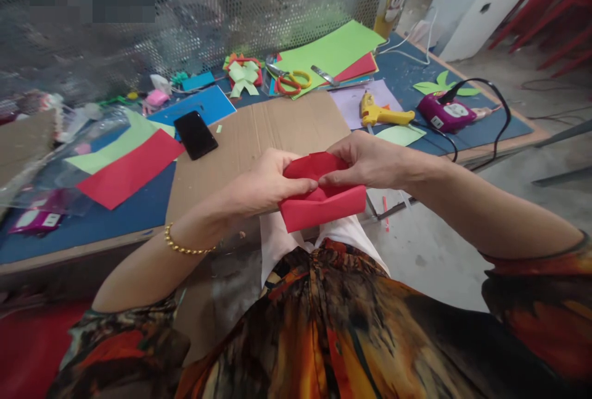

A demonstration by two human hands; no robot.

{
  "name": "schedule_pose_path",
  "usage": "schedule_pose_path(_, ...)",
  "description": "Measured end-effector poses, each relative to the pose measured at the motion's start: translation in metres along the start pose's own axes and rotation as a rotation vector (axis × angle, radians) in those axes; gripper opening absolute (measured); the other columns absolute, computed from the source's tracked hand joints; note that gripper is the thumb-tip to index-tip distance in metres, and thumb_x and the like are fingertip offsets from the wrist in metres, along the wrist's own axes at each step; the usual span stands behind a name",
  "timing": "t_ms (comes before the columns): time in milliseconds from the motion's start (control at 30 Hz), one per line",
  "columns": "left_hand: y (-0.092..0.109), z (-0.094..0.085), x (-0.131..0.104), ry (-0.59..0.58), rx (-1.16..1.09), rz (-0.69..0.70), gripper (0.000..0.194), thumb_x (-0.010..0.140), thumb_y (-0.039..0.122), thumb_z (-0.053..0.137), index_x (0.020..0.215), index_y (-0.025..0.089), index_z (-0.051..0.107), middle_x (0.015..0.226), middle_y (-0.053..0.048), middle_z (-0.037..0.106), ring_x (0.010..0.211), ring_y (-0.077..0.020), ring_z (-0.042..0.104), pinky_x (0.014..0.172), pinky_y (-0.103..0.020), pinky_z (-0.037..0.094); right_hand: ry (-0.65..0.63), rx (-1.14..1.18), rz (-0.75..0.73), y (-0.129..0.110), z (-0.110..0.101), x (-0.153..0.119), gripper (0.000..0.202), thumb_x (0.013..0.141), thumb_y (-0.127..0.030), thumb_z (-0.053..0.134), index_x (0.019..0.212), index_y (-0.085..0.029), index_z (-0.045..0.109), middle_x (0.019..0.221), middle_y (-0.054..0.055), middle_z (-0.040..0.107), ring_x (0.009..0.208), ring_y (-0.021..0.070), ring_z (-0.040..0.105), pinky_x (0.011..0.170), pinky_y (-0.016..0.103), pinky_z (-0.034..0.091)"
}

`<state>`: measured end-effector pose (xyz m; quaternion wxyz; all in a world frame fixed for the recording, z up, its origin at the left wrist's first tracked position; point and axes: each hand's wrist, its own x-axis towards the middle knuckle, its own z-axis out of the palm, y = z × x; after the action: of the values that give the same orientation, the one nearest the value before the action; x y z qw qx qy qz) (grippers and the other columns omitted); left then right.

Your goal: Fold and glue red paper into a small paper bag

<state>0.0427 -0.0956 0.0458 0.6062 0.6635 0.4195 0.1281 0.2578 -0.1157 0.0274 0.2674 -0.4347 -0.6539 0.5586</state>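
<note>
A folded piece of red paper [324, 206] is held between both hands, just in front of the cardboard sheet's near edge and above my lap. My left hand [272, 182] grips its left side, with the thumb pressed on the inner face. From the right, my right hand [358, 164] grips the upper right part, its thumb tip close to the left thumb. The lower flap of the paper hangs toward me. My fingers behind the paper are mostly hidden.
Brown cardboard [259, 124] covers the table's middle. A black phone [195, 134] and red strip [132, 168] lie left. Beyond are scissors [294, 81], green sheets [333, 53] and a paper bow [243, 78]. A yellow glue gun [385, 113] and corded purple box [444, 113] sit right.
</note>
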Motion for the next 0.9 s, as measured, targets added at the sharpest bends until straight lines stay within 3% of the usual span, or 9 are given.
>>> schedule_pose_path(167,0.002,0.003,0.003,0.028,-0.009,-0.029,0.003,0.080,0.012,0.074,0.077,0.013,0.075,0.071,-0.001,0.071,0.060,-0.0096,0.059,0.056,-0.020,0.040,-0.006,0.006,-0.057,0.005,0.000,0.001,0.016,0.077,-0.022,0.086,0.067,-0.016,0.076,0.058,-0.003,0.063,0.050,0.0067,0.049,0.042,0.019,0.033)
schedule_pose_path(367,0.000,0.008,0.005,0.077,-0.025,-0.030,0.008,0.079,0.009,0.073,0.073,0.013,0.075,0.068,-0.001,0.071,0.057,-0.0088,0.058,0.054,-0.019,0.039,0.020,-0.015,-0.011,0.006,-0.001,0.003,0.015,0.078,-0.021,0.088,0.066,-0.016,0.079,0.058,-0.003,0.064,0.048,0.0062,0.049,0.041,0.020,0.033)
schedule_pose_path(533,-0.008,0.010,0.010,0.153,-0.039,0.020,0.008,0.079,0.010,0.073,0.072,0.014,0.075,0.068,-0.001,0.072,0.058,-0.0095,0.060,0.054,-0.019,0.041,-0.016,-0.050,-0.035,0.011,-0.011,0.004,0.026,0.083,-0.044,0.090,0.079,-0.019,0.085,0.064,-0.002,0.069,0.053,0.0089,0.055,0.045,0.022,0.038)
schedule_pose_path(600,-0.007,0.007,0.009,0.214,-0.028,0.077,0.005,0.079,0.011,0.075,0.076,0.013,0.078,0.071,-0.001,0.075,0.061,-0.0105,0.063,0.056,-0.020,0.044,0.028,-0.046,-0.090,0.012,-0.016,0.001,0.041,0.088,-0.061,0.083,0.082,-0.020,0.084,0.073,0.001,0.075,0.062,0.0123,0.063,0.054,0.024,0.049)
schedule_pose_path(700,-0.004,-0.001,0.006,0.374,-0.077,0.186,0.011,0.080,0.018,0.080,0.089,0.014,0.083,0.083,-0.003,0.080,0.071,-0.0145,0.070,0.064,-0.023,0.054,0.223,-0.015,-0.181,0.014,-0.020,-0.006,0.060,0.093,-0.080,0.066,0.091,-0.023,0.084,0.091,0.005,0.082,0.084,0.0196,0.076,0.077,0.032,0.062)
schedule_pose_path(800,-0.007,-0.007,0.005,0.509,-0.169,0.250,0.020,0.076,0.027,0.086,0.093,0.016,0.084,0.086,-0.002,0.082,0.075,-0.0173,0.072,0.067,-0.026,0.057,0.383,0.038,-0.250,0.024,-0.014,-0.011,0.063,0.091,-0.082,0.068,0.117,-0.026,0.081,0.119,0.008,0.083,0.109,0.0251,0.078,0.097,0.039,0.063)
schedule_pose_path(900,-0.019,-0.006,0.009,0.522,-0.338,0.271,0.027,0.064,0.028,0.094,0.085,0.016,0.082,0.080,-0.001,0.080,0.073,-0.0160,0.071,0.067,-0.026,0.058,0.308,0.165,-0.296,0.041,0.008,-0.008,0.065,0.079,-0.072,0.087,0.126,-0.029,0.076,0.135,0.009,0.080,0.118,0.0286,0.076,0.101,0.044,0.064)
